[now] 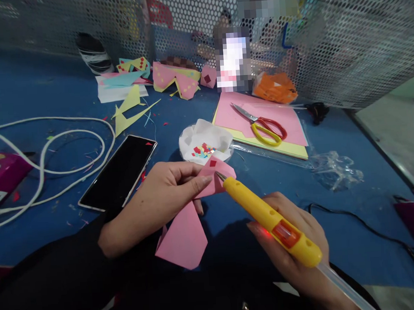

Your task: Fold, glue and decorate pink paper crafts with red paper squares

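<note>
**Yellow tool angled over pink paper, centre of frame**

Head view: from my remote seat I've got the left hand (153,195) left of centre, pinching the pink paper (184,236) under its thumb. The right hand (302,280), lower right, grips the yellow pen-shaped tool (254,202). The paper runs from mid-frame down to lower centre. The tool's long axis slants from lower right to upper left, across the paper's line, its metal tip (221,175) over the upper end. I can't tell whether it's touching.

The red diamond (212,163) sits just beyond that tip, up and left. The left thumb is nearer to it than the right fingers. Just above the paper, on the blue surface (264,165), is the white bowl (188,137) of coloured bits. Scissors (256,119) lie on the paper stack (225,111) at upper right, the phone (118,172) left of the left hand.
</note>
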Available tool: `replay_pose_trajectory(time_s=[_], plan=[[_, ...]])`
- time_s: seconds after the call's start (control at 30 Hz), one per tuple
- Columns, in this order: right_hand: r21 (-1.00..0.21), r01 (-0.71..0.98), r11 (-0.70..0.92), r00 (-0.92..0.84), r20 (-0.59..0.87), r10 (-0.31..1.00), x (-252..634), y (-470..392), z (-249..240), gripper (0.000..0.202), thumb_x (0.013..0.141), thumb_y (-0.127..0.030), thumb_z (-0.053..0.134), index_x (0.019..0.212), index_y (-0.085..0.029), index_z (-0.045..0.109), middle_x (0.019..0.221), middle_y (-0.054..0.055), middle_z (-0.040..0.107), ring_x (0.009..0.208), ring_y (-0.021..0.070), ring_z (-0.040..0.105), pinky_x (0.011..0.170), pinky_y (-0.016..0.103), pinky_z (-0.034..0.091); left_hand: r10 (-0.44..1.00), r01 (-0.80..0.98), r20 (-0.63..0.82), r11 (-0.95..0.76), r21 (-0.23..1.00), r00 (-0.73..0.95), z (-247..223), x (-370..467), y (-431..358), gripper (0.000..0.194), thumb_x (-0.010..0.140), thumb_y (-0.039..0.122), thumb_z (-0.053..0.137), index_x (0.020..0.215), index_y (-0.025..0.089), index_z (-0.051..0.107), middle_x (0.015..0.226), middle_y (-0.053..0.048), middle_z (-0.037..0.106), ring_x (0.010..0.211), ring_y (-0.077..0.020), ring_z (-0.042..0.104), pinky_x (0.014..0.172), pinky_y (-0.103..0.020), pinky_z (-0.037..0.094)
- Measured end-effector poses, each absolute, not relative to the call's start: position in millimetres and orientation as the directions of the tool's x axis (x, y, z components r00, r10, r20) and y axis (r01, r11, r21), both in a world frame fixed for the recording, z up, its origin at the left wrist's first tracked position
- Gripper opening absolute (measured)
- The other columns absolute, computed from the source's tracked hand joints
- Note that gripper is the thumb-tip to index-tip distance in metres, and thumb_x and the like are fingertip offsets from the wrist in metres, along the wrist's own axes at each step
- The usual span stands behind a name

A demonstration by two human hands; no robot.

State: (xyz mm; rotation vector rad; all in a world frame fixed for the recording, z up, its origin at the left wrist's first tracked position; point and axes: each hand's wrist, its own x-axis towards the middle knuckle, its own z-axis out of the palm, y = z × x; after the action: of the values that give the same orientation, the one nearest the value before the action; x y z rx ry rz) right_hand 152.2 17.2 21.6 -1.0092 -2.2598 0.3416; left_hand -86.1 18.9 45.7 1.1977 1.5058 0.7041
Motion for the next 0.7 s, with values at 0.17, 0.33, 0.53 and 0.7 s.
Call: replay_pose_trajectory(time_s=[0.17, 0.33, 0.53, 0.7], plan=[[-0.462, 0.587, 0.665, -0.497, 0.443, 0.746, 151.2, 15.8, 21.5, 0.019, 0.096, -0.037, 0.059, 0.085, -0.022, 0.055, 0.07, -0.005, 0.058, 0.058, 0.0084, 0.054, 0.053, 0.021, 0.042, 0.931, 0.315, -0.363, 0.333, 0.889, 0.041, 45.5, -86.1, 19.5, 0.043, 0.089, 0.052, 0.062, 0.116, 0.021, 0.074, 0.054, 0.0, 0.069, 0.04, -0.0096, 0.051, 0.036, -0.016, 0.037], [-0.459, 0.593, 0.662, -0.496, 0.44, 0.749, 150.2, 16.4, 20.8, 0.02, 0.096, -0.036, 0.058, 0.083, -0.022, 0.054, 0.068, -0.005, 0.055, 0.056, 0.0079, 0.053, 0.052, 0.021, 0.041, 0.946, 0.257, -0.319, 0.293, 0.921, 0.064, 44.5, -86.8, 19.7, 0.037, 0.09, 0.047, 0.064, 0.113, 0.019, 0.075, 0.053, 0.001, 0.068, 0.043, -0.0081, 0.052, 0.038, -0.013, 0.035], [-0.444, 0.605, 0.661, -0.498, 0.437, 0.749, 150.3, 16.5, 21.5, 0.02, 0.096, -0.036, 0.059, 0.083, -0.023, 0.054, 0.068, -0.005, 0.055, 0.056, 0.0083, 0.053, 0.051, 0.022, 0.04, 0.951, 0.2, -0.3, 0.28, 0.939, 0.076, 47.0, -84.7, 20.2, 0.025, 0.092, 0.037, 0.065, 0.105, 0.02, 0.078, 0.051, 0.003, 0.066, 0.045, -0.006, 0.053, 0.041, -0.012, 0.035], [-0.439, 0.606, 0.663, -0.497, 0.441, 0.747, 151.5, 15.1, 21.8, 0.019, 0.095, -0.035, 0.059, 0.082, -0.022, 0.054, 0.067, -0.004, 0.055, 0.055, 0.0093, 0.053, 0.05, 0.023, 0.041, 0.949, 0.199, -0.31, 0.293, 0.935, 0.055, 51.2, -82.1, 20.0, 0.022, 0.091, 0.035, 0.066, 0.099, 0.019, 0.078, 0.051, 0.004, 0.066, 0.046, -0.0064, 0.054, 0.042, -0.012, 0.036]])
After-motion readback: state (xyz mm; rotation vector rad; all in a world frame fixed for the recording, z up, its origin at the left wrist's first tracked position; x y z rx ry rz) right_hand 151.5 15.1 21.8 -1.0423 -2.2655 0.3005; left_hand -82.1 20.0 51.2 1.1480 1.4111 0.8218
